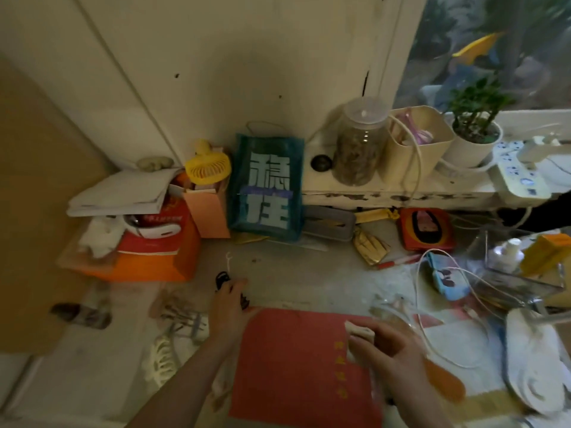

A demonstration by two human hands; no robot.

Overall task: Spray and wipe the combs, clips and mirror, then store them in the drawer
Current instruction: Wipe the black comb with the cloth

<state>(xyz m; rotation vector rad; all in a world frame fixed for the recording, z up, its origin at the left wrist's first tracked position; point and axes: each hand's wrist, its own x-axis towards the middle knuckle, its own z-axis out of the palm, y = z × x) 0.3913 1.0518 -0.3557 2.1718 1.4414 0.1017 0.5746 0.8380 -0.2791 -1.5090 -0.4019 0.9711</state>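
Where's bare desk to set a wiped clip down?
Free: desk patch bordered by blue bag, left hand and red folder. Crowded: right side, with cables and clear box; left of the hand, combs.

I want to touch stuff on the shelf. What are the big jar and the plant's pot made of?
The big jar looks like clear plastic or glass: you can see brownish bits through its wall, and its lid is cloudy and see-through. The plant's pot is smooth and plain white, probably plastic or glazed ceramic; the picture can't settle which.
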